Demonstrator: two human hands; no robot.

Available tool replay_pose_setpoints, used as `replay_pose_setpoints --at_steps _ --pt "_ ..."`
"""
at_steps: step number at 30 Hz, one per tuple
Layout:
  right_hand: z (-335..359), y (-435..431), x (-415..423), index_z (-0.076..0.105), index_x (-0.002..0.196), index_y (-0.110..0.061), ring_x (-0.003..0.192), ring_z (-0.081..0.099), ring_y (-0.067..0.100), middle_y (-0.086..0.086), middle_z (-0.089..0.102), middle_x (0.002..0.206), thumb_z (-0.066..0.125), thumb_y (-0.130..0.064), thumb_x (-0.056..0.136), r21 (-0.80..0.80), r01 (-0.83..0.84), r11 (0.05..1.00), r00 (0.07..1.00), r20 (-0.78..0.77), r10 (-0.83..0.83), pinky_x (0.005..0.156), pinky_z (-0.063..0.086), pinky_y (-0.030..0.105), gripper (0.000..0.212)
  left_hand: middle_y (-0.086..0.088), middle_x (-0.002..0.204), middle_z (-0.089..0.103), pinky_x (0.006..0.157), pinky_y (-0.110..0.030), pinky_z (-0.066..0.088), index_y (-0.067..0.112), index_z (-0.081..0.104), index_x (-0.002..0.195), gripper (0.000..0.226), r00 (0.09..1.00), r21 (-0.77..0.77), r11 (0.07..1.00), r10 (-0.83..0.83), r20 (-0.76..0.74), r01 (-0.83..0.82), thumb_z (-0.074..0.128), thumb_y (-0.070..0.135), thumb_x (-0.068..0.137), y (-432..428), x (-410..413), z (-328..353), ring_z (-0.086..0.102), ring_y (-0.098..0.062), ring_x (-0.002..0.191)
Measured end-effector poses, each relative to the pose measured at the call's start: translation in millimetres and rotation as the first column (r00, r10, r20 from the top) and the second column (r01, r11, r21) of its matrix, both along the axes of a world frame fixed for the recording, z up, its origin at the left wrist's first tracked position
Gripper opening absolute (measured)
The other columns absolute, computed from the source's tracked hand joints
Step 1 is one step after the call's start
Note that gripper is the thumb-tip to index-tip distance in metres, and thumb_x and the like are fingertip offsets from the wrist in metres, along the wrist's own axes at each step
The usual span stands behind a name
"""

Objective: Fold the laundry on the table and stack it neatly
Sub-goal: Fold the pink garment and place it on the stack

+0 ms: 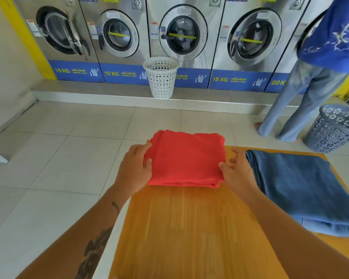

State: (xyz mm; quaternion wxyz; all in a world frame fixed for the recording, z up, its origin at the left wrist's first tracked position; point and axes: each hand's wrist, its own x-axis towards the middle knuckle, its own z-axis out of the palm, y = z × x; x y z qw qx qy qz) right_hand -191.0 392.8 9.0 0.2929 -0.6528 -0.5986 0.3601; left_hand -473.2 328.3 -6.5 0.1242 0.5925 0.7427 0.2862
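Note:
A folded red cloth [185,160] lies at the far left corner of the wooden table [189,228]. My left hand [136,170] grips its left edge, thumb on top and fingers at the side. My right hand [237,170] is at the cloth's right edge with fingers spread and the thumb touching the near right corner. Folded blue jeans [298,188] lie flat on the table to the right of my right hand.
A row of steel washing machines [181,35] lines the far wall. A white basket [161,77] stands on the step before them. A person in a blue shirt [314,77] stands at the right next to a grey basket [334,127]. Tiled floor lies to the left.

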Motion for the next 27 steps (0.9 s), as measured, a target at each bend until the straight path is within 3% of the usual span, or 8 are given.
replay_pose_setpoints --at_steps 2,5,8,11,17,20,24,27 --pt "1.8 -32.4 7.9 0.028 0.148 -0.026 0.095 0.058 0.012 0.006 0.048 0.138 0.061 -0.024 0.093 -0.033 -0.043 0.999 0.999 0.026 0.044 0.063 0.046 0.025 0.065 0.002 0.143 0.043 0.103 -0.024 0.037 0.023 0.041 0.146 0.049 1.000 -0.031 0.999 -0.012 0.015 0.012 0.050 0.021 0.098 -49.9 -2.1 5.4 0.047 -0.015 0.128" --pt "0.1 -85.2 17.3 0.032 0.146 -0.029 0.094 0.057 0.012 0.002 0.049 0.134 0.060 -0.023 0.093 -0.145 -0.131 0.981 0.989 0.050 0.139 0.059 0.045 0.026 0.060 0.006 0.143 0.043 0.101 -0.021 0.034 0.026 0.043 0.145 0.047 0.999 -0.143 0.990 -0.002 0.045 0.009 0.053 0.023 0.098 -128.4 -4.5 8.7 0.047 -0.012 0.128" --pt "-3.7 -133.9 19.8 0.036 0.143 -0.028 0.091 0.058 0.019 0.003 0.049 0.130 0.062 -0.023 0.093 -0.261 -0.197 0.945 0.976 0.036 0.213 0.062 0.047 0.031 0.056 0.011 0.142 0.041 0.104 -0.027 0.039 0.032 0.043 0.144 0.048 0.994 -0.251 0.968 0.021 0.107 0.006 0.054 0.028 0.097 -198.9 -2.2 8.6 0.047 -0.008 0.123" --pt "-4.6 -176.2 19.5 0.039 0.142 -0.027 0.084 0.057 0.017 0.002 0.047 0.126 0.060 -0.023 0.095 -0.324 -0.261 0.909 0.953 0.063 0.296 0.055 0.042 0.025 0.052 0.009 0.145 0.034 0.104 -0.026 0.034 0.034 0.032 0.150 0.056 0.981 -0.381 0.921 -0.007 0.192 0.081 0.052 0.034 0.098 -245.4 7.9 3.3 0.041 -0.010 0.127" --pt "-4.0 -238.6 23.5 0.041 0.140 -0.027 0.105 0.058 0.025 0.010 0.050 0.132 0.059 -0.028 0.094 -0.370 -0.322 0.872 0.909 0.135 0.393 0.072 0.047 0.030 0.050 0.006 0.150 0.025 0.104 -0.043 0.043 0.043 0.024 0.147 0.067 0.973 -0.502 0.853 -0.028 0.229 0.143 0.058 0.037 0.091 -286.2 32.0 -11.6 0.037 -0.022 0.133" --pt "-2.3 -266.3 32.8 0.037 0.141 -0.027 0.089 0.062 0.023 0.012 0.056 0.123 0.058 -0.040 0.091 -0.477 -0.255 0.841 0.908 0.182 0.378 0.064 0.051 0.030 0.055 0.000 0.143 0.028 0.100 -0.047 0.045 0.045 0.019 0.147 0.074 0.977 -0.535 0.838 0.008 0.211 0.109 0.060 0.039 0.085 -288.9 38.6 -11.2 0.037 -0.025 0.129" --pt "-2.5 -299.6 37.1 0.034 0.141 -0.032 0.095 0.067 0.028 0.010 0.058 0.125 0.063 -0.042 0.087 -0.655 -0.152 0.740 0.983 -0.023 0.181 0.063 0.061 0.040 0.061 -0.004 0.126 0.035 0.093 -0.047 0.046 0.043 0.015 0.145 0.074 0.991 -0.576 0.809 -0.049 0.126 0.113 0.058 0.044 0.085 -291.5 48.2 -10.8 0.036 -0.028 0.119" --pt "-7.9 -316.5 29.7 0.030 0.141 -0.037 0.106 0.062 0.025 0.002 0.053 0.130 0.071 -0.036 0.081 -0.579 -0.204 0.789 0.978 -0.158 0.137 0.082 0.058 0.046 0.073 -0.008 0.126 0.039 0.093 -0.047 0.046 0.041 0.009 0.148 0.077 0.993 -0.581 0.805 -0.076 0.094 0.116 0.056 0.042 0.087 -292.4 53.6 -8.6 0.040 -0.032 0.119"
